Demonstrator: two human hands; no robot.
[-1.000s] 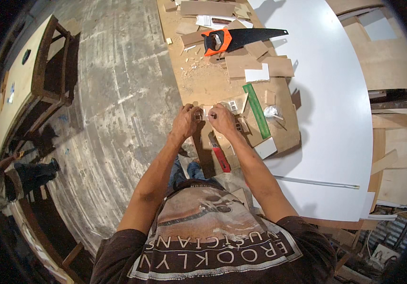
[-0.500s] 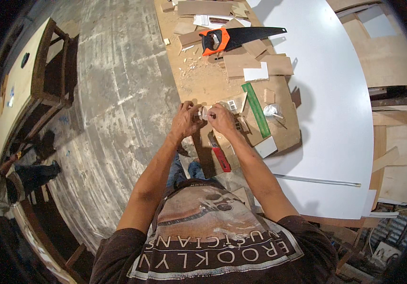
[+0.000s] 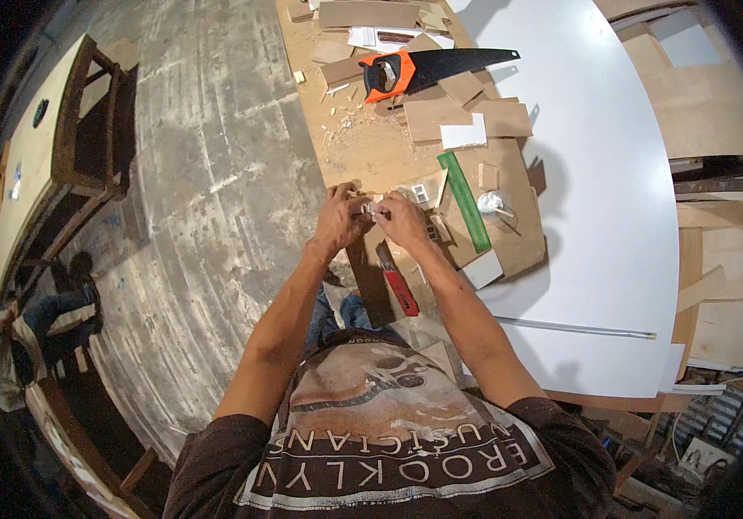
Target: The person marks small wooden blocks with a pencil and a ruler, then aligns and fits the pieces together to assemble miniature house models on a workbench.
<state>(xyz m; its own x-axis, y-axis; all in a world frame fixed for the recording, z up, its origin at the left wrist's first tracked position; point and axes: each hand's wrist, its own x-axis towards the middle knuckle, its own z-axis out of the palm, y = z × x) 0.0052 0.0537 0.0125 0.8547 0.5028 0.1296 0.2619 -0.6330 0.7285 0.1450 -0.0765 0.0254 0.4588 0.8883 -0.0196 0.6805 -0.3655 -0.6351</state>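
My left hand [image 3: 339,218] and my right hand [image 3: 401,218] meet over the near left corner of a wooden work board [image 3: 356,156]. Between their fingertips is a small whitish piece [image 3: 369,208], too small to name. The left fingers close on it from one side; the right thumb and fingers pinch at its other side. Just beyond the right hand lies a little white window-like frame [image 3: 421,193], with a thin wood strip [image 3: 441,187] beside it. A red-handled utility knife [image 3: 401,291] rests below the hands. Right of them lies a green ruler [image 3: 465,201].
An orange-handled handsaw [image 3: 441,71] lies across wood offcuts [image 3: 435,119] at the far end. A white wad [image 3: 491,202] with a stick sits right of the ruler. A large white sheet [image 3: 601,216] extends rightward. At left stand another table [image 3: 38,160] and a person [image 3: 8,346].
Both hands stay together at the board's corner, and the small whitish piece has shifted slightly between the fingertips. The view has moved a little. At far left the other person's legs have moved.
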